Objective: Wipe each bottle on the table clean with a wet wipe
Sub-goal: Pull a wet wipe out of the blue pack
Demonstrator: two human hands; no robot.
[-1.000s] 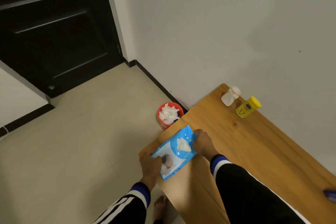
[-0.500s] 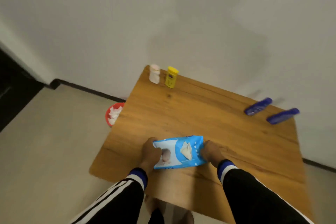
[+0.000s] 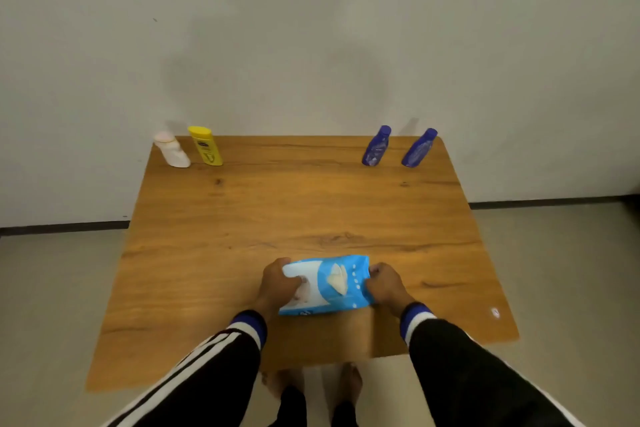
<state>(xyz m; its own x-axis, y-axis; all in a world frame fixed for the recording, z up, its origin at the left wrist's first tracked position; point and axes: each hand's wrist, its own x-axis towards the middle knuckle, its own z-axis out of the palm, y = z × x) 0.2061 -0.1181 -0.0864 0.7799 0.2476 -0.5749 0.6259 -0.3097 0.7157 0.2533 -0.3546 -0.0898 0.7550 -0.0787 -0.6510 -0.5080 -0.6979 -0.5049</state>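
A blue wet-wipe pack (image 3: pixel 327 284) lies on the wooden table (image 3: pixel 301 211) near its front edge. My left hand (image 3: pixel 278 282) grips the pack's left end and my right hand (image 3: pixel 382 284) grips its right end. A white wipe shows at the pack's opening. At the far left of the table stand a white bottle (image 3: pixel 172 150) and a yellow bottle (image 3: pixel 205 146). Two dark blue bottles (image 3: pixel 376 146) (image 3: pixel 419 148) stand at the far right, close to the wall.
A plain pale wall rises right behind the table. Beige floor lies on both sides and in front, with a dark skirting line at the wall's foot. My bare feet (image 3: pixel 311 381) show below the table's front edge.
My view has swung right, from the door and the red bin to the table seen square on. Both hands have kept hold of the wipe pack, which now lies level across the table.
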